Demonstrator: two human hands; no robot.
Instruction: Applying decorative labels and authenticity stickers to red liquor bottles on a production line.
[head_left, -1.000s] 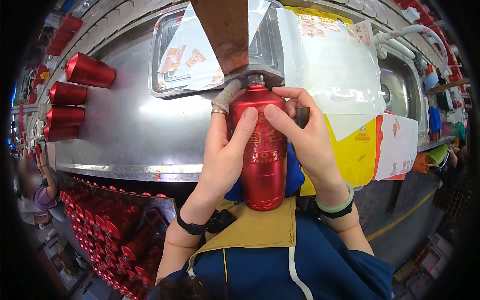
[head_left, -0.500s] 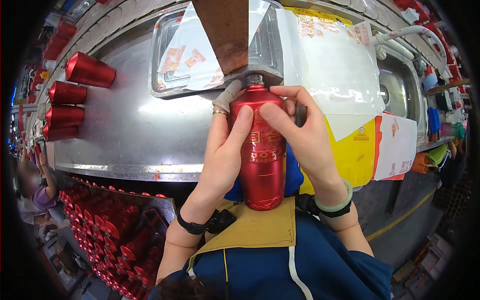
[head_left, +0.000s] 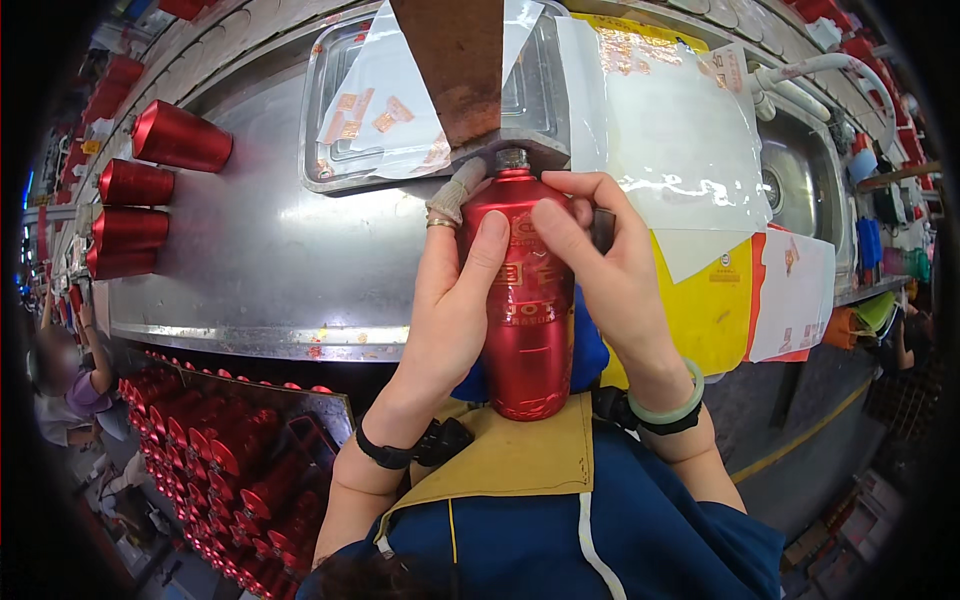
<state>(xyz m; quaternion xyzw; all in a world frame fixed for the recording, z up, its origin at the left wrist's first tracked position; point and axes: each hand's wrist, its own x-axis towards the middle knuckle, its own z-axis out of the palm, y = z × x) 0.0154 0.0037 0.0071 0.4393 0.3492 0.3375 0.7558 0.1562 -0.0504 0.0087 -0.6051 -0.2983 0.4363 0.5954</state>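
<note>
Steel worktop [head_left: 270, 270] stretches from 9 o'clock round past 12. Nearest, at the centre, a red bottle [head_left: 530, 370] points its neck to 12 o'clock, its base against a tan apron [head_left: 500, 465]. 2 bare hands grip it: left hand [head_left: 442, 310] and right hand [head_left: 622, 270] curl round its sides, thumbs on its front. Massed bottles [head_left: 210, 440] lie at 8 o'clock. White sheets [head_left: 680, 160] spread at 2 o'clock, a sink [head_left: 805, 150] beyond; a tray [head_left: 313, 120] sits at 11, loose bottles [head_left: 182, 137] at 10.
</note>
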